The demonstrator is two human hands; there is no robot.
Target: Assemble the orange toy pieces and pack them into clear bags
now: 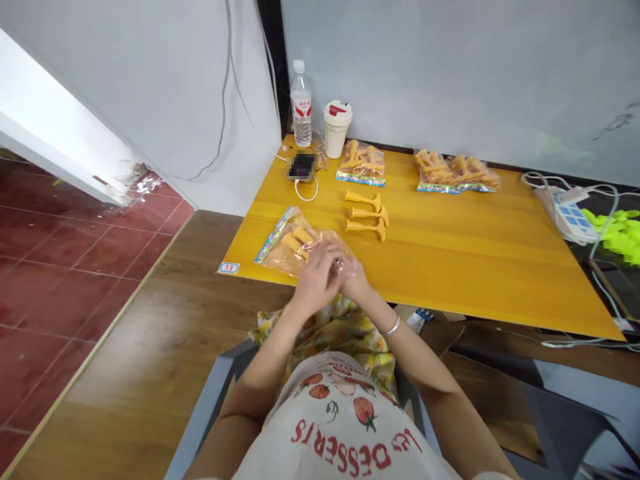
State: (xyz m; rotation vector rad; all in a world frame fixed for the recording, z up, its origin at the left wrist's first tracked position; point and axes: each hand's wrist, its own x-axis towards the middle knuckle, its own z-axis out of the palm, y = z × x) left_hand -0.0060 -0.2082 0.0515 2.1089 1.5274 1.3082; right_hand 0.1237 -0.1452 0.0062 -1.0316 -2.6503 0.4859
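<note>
A clear plastic bag [280, 257] with a colourful header strip lies at the table's front left, with yellow hammer-shaped plastic pieces [295, 241] inside. My left hand [320, 272] curls over the bag's right end, its fingers closed on the film. Close against it, my right hand [354, 281] pinches the same end; its fingertips are partly hidden behind the film and my left hand. Beyond my hands, three loose yellow hammer-shaped pieces [366, 213] lie side by side on the table, their heads toward the right.
At the back of the wooden table [475, 253] are filled bags [361, 163], more filled bags [453, 172], a water bottle [301, 107], a lidded cup [337, 130] and a phone [303, 165] on a cable. A power strip [573, 213] and bright green pieces [620, 233] are at right.
</note>
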